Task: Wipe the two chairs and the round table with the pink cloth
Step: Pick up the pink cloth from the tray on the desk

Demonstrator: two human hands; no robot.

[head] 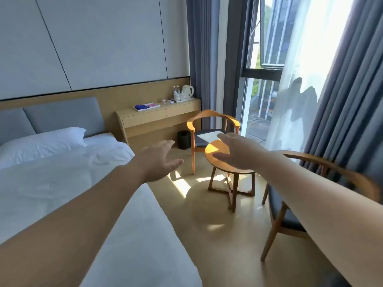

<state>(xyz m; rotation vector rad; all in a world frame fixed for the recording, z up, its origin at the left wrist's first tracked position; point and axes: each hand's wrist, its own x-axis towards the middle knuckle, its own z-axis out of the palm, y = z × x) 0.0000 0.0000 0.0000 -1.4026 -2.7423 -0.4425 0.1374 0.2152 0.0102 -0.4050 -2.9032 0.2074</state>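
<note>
1. Left hand (159, 160) and right hand (238, 151): both spread wide, holding nothing, raised in front.
2. Bed (62, 183) at left.
3. Near chair (290, 214) at right; far chair (209, 131) by the window.
4. Round table (215, 152) between the chairs, partly behind the right hand.
5. Pink cloth: nowhere in sight.
6. Risk: wiping impossible until the cloth is found; bare-handed start likely wasted.
</note>
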